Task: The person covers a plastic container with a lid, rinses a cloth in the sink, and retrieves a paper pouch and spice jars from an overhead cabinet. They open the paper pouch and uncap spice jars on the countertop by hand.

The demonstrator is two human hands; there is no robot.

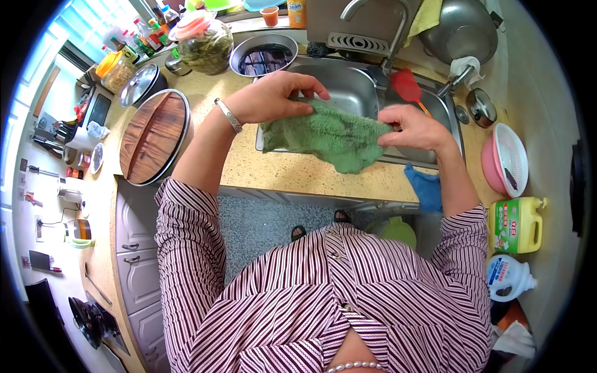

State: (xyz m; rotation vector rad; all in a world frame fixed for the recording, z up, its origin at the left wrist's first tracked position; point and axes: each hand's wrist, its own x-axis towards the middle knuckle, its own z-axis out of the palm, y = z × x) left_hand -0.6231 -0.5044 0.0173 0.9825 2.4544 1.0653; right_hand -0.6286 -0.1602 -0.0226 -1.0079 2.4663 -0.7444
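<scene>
Between my two hands a green cloth (336, 138) hangs spread out, with darker stained patches on it. My left hand (273, 98) grips its upper left corner between thumb and fingers. At the right end my right hand (413, 128) pinches the cloth's edge. Behind and below the cloth is a double steel sink (354, 81), partly hidden by it. A blue cloth (424, 186) drapes over the counter's front edge, under my right forearm.
A wooden-lidded pot (155, 137) stands left of the sink. At the back are a basin of dark liquid (264, 55) and a curved faucet (398, 37). To the right sit a pink basin with a white colander (510, 160) and a yellow jug (516, 225).
</scene>
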